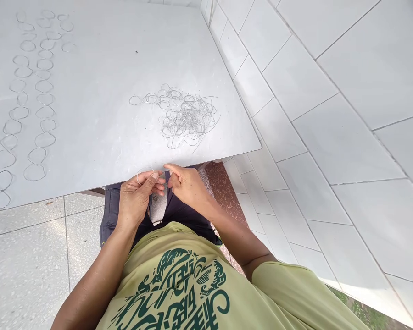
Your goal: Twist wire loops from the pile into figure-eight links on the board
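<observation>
Green shirt point(192, 284) nearest, the person's left hand point(137, 195) pinches a wire loop point(137, 177) at the front edge of the tabletop point(96, 114), right hand point(187, 184) half-curled, hold unclear; figure-eights point(44, 118) tabletop-left look finished, the tangle point(189, 118) tabletop-right seemingly pending.

A smooth, flat, pale-grey bench point(99, 91) filled the upper left of the frame; a white rectangular-tiled wall point(347, 142) spanned the right, a speckled pale floor point(27, 261) lay lower left, and green grass point(363, 311) showed lower right.
</observation>
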Demonstrator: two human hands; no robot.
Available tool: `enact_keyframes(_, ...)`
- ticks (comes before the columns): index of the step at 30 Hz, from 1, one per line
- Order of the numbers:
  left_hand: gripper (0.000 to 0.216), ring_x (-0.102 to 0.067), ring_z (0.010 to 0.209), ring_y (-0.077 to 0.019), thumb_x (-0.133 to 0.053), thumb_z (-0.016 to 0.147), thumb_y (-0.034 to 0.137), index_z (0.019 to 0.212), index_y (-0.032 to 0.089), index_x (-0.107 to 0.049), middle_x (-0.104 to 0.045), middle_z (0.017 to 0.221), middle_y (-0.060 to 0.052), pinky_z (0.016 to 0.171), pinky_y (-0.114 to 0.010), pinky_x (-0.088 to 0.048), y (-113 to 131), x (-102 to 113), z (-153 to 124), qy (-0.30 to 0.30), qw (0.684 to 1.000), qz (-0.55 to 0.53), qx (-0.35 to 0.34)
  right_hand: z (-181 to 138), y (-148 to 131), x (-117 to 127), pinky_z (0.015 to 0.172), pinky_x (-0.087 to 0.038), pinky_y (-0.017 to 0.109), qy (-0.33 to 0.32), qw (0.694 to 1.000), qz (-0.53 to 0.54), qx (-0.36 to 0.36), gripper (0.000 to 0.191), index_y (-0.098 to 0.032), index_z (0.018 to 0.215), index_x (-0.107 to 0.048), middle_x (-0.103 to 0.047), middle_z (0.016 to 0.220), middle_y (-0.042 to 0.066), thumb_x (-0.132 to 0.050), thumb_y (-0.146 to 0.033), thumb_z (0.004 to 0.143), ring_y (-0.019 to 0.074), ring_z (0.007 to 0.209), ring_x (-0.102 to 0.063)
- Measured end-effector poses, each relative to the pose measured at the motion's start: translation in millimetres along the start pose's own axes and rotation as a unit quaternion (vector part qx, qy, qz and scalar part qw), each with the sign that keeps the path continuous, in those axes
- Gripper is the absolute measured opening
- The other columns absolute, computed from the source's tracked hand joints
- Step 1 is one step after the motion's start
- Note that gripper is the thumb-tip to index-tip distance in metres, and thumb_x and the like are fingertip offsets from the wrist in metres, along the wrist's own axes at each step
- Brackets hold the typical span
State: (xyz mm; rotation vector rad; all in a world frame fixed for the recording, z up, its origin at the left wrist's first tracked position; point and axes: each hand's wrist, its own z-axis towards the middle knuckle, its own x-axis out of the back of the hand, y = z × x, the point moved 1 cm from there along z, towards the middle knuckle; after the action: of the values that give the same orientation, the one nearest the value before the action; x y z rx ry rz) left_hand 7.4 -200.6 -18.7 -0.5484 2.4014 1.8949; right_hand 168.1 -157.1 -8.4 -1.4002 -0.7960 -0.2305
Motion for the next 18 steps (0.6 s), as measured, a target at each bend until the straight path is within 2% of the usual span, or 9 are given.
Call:
enact_keyframes(3, 0.030, -0.069, 0.064, -0.0137, -0.086, 0.087, 0.043, 0.096, 0.014, -0.083, -0.077, 0.082, -0.007, 0.060, -0.026, -0.059, -2.0, -2.1, 1.8, 0.011, 1.000, 0.002, -0.008, 0.9, -2.7, 2.0, 0.077, -0.053, 0.029, -0.001, 0.999, -0.034, 0.018, 0.043, -0.013, 0.135, -0.075, -0.077, 0.083, 0.005, -0.053, -0.007, 0.098, 0.0177, 0.074, -0.071)
enact_keyframes(5, 0.033, -0.069, 0.067, -0.0140, -0.084, 0.089, 0.044, 0.101, 0.013, -0.081, -0.077, 0.084, -0.007, 0.062, -0.026, -0.060, -0.4, -1.7, 2.8, 0.006, 1.000, 0.007, -0.014, 1.7, -0.8, 3.0, 0.077, -0.054, 0.029, -0.001, 1.000, -0.018, 0.021, 0.042, -0.012, 0.136, -0.074, -0.078, 0.083, 0.005, -0.052, -0.008, 0.100, 0.0177, 0.074, -0.072)
enact_keyframes(7, 0.041, -0.072, 0.073, -0.0161, -0.084, 0.089, 0.046, 0.116, 0.015, -0.078, -0.078, 0.089, -0.007, 0.065, -0.028, -0.063, 3.6, 1.1, 2.9, -0.005, 1.000, 0.017, -0.026, 2.6, 2.8, 4.3, 0.077, -0.055, 0.029, 0.003, 1.000, 0.024, 0.013, 0.040, -0.014, 0.136, -0.073, -0.077, 0.080, 0.003, -0.049, -0.012, 0.104, 0.0165, 0.072, -0.072)
enact_keyframes(10, 0.064, -0.075, 0.086, -0.0198, -0.084, 0.090, 0.050, 0.143, 0.020, -0.063, -0.078, 0.106, -0.009, 0.069, -0.032, -0.066, 11.7, 8.6, 1.1, -0.021, 0.997, 0.044, -0.065, 3.6, 7.5, 6.0, 0.074, -0.057, 0.028, 0.016, 0.997, 0.077, 0.002, 0.037, -0.018, 0.133, -0.074, -0.075, 0.076, 0.001, -0.048, -0.018, 0.107, 0.0146, 0.066, -0.070)
enact_keyframes(12, 0.067, -0.075, 0.087, -0.0196, -0.076, 0.096, 0.054, 0.151, 0.024, -0.056, -0.076, 0.111, -0.009, 0.067, -0.032, -0.066, 15.9, 13.3, -0.7, -0.024, 0.992, 0.076, -0.101, 3.8, 8.5, 6.4, 0.072, -0.058, 0.028, 0.028, 0.996, 0.090, -0.001, 0.035, -0.019, 0.131, -0.075, -0.075, 0.074, 0.000, -0.049, -0.021, 0.108, 0.0143, 0.064, -0.069)
enact_keyframes(14, 0.056, -0.073, 0.080, -0.0170, -0.066, 0.103, 0.055, 0.149, 0.025, -0.059, -0.074, 0.106, -0.007, 0.062, -0.029, -0.063, 17.8, 15.9, -2.1, -0.023, 0.983, 0.122, -0.133, 4.0, 8.1, 5.7, 0.071, -0.058, 0.028, 0.037, 0.995, 0.096, -0.001, 0.035, -0.020, 0.131, -0.075, -0.074, 0.074, 0.000, -0.049, -0.023, 0.108, 0.0144, 0.064, -0.069)
enact_keyframes(18, 0.040, -0.065, 0.064, -0.0114, -0.055, 0.109, 0.054, 0.121, 0.022, -0.075, -0.068, 0.084, -0.002, 0.053, -0.022, -0.052, 16.8, 15.5, -1.0, -0.015, 0.966, 0.210, -0.149, 4.7, 6.9, 2.3, 0.072, -0.056, 0.027, 0.042, 0.995, 0.091, 0.012, 0.036, -0.019, 0.132, -0.074, -0.074, 0.075, 0.000, -0.048, -0.023, 0.107, 0.0140, 0.067, -0.069)
